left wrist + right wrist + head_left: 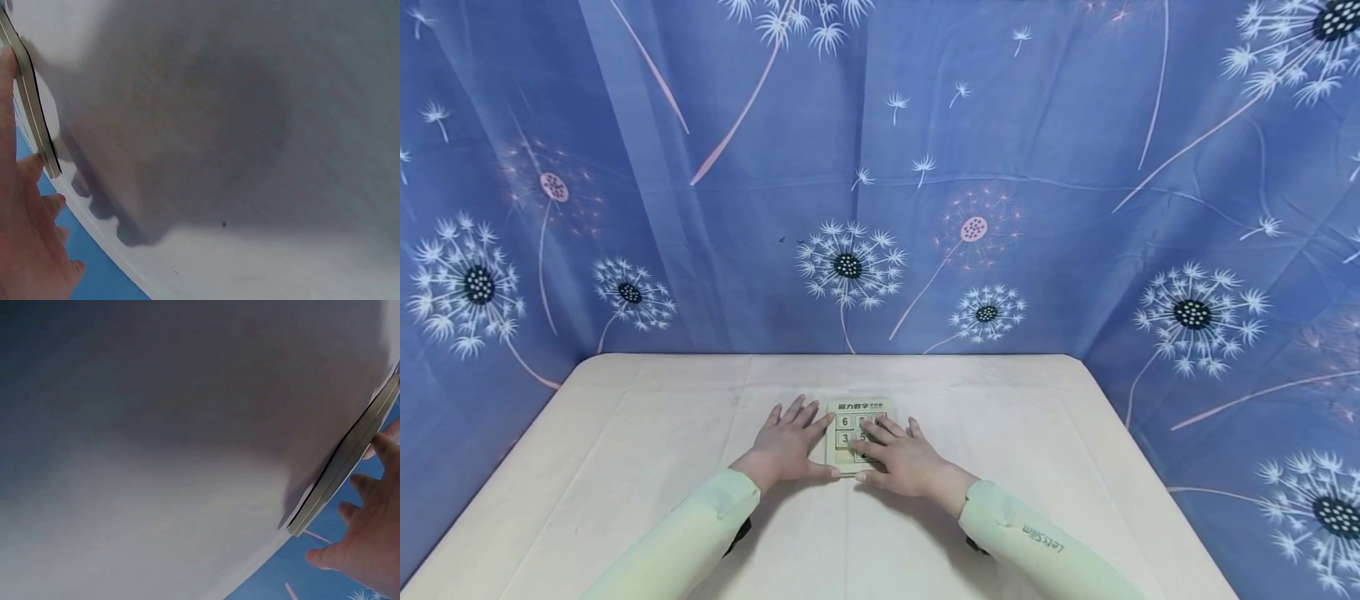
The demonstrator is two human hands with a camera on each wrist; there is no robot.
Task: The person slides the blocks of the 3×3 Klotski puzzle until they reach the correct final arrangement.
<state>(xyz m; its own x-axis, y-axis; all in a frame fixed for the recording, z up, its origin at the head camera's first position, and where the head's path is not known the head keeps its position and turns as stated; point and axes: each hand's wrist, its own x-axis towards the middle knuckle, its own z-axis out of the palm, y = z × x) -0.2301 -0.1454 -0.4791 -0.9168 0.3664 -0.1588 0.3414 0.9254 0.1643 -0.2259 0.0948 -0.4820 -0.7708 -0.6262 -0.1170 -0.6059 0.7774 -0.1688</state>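
Observation:
A pale green number slide puzzle [852,407] lies flat on the table, with dark lettering along its top. Tiles 6, 3 and 5 show, and a bare slot is at lower left. My left hand [786,446] is spread at its left side, index fingertip at the left edge and thumb by the near left corner. Over the right part lies my right hand [910,462], fingers extended onto the tiles and hiding several of them; its thumb is at the near edge. Both wrist views show the puzzle's side edge [37,119] beside the fingers.
A cream cloth covers the table [647,467]. Behind it and at both sides hangs a blue curtain [760,275] with dandelion prints. Pale green sleeves [677,533] cover both forearms.

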